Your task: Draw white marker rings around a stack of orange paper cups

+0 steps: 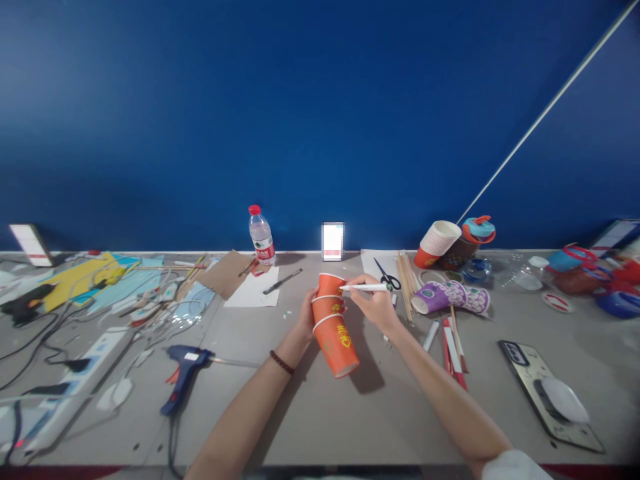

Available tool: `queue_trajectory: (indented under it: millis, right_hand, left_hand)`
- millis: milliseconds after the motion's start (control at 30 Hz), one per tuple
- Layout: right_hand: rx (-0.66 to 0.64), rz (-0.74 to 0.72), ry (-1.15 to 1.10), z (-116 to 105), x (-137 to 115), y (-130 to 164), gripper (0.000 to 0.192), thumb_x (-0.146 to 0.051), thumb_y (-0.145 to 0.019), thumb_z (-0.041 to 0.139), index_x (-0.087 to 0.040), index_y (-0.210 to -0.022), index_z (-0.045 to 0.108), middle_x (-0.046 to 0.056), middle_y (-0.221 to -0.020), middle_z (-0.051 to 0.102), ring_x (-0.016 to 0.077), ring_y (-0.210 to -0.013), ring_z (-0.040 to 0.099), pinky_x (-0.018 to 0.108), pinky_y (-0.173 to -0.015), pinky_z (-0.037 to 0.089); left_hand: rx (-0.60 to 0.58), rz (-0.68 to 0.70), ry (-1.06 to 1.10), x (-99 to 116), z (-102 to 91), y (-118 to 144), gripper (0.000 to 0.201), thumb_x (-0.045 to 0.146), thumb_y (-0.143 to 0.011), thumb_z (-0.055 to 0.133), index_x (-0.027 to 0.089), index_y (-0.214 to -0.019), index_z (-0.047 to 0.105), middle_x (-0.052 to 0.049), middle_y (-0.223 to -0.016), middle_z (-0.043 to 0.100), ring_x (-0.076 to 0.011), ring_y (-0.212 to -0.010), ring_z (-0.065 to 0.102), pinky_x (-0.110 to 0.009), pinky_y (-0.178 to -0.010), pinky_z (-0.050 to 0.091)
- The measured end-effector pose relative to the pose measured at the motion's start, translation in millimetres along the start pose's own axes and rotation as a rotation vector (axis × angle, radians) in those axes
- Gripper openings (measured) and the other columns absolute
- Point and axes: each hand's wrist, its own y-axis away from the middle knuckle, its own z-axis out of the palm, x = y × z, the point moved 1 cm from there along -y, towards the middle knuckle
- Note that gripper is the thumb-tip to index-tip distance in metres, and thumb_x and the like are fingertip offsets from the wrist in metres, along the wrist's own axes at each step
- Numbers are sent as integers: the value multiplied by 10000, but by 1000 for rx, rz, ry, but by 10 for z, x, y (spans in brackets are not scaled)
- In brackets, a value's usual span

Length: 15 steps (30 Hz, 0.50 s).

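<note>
Marking stacked cups with a pen.
Left hand (pixel 306 315) fingers wrap the orange cups (pixel 334 325), tilted above the tabletop (pixel 380 413); right hand (pixel 376 303) fingers pinch a white pen (pixel 365 287), tip at the top cup's rim. Steady grip needed. Scissors (pixel 387 275) lie beyond.

Grey table (pixel 380 413) is carrying a glue gun (pixel 183 373), water bottle (pixel 261 235), scissors (pixel 387 275), phone (pixel 547 393), power strip (pixel 75 383) and wooden sticks (pixel 405 283).
</note>
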Motion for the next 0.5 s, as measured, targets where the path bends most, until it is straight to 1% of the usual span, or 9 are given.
queue_trajectory:
  millis: [100, 233, 333, 500]
  right_hand:
    - [9, 11, 0, -3, 13, -3, 89, -291, -792, 574, -220, -780, 627, 57, -890, 753, 240, -866, 706, 348, -777, 530]
    - [15, 24, -8, -3, 24, -4, 66, -274, -782, 577, -224, -778, 619, 58, -905, 756, 246, -892, 711, 359, -799, 529]
    - [23, 34, -7, -2, 26, -4, 51, -265, -770, 577, -225, -762, 608, 63, -909, 759, 251, -887, 714, 359, -787, 531]
    - [24, 21, -5, 1, 6, -2, 37, -251, -753, 572, -227, -736, 595, 65, -906, 762, 250, -900, 714, 351, -786, 533]
  left_hand:
    - [-17, -1, 1, 3, -10, -2, 454, 400, -885, 457, 38, -1054, 674, -138, -812, 734, -224, -708, 688, -373, -777, 550]
    - [-11, -18, -1, 3, -23, 1, 444, 409, -875, 480, 38, -1009, 685, -139, -803, 733, -227, -710, 689, -373, -788, 547]
    - [-18, -15, -2, 3, -29, 5, 445, 412, -873, 486, 37, -1010, 683, -138, -798, 731, -224, -713, 689, -368, -790, 546]
    - [-11, -27, -14, 10, -35, 4, 445, 428, -865, 494, 45, -987, 684, -133, -790, 730, -222, -695, 684, -363, -775, 547]
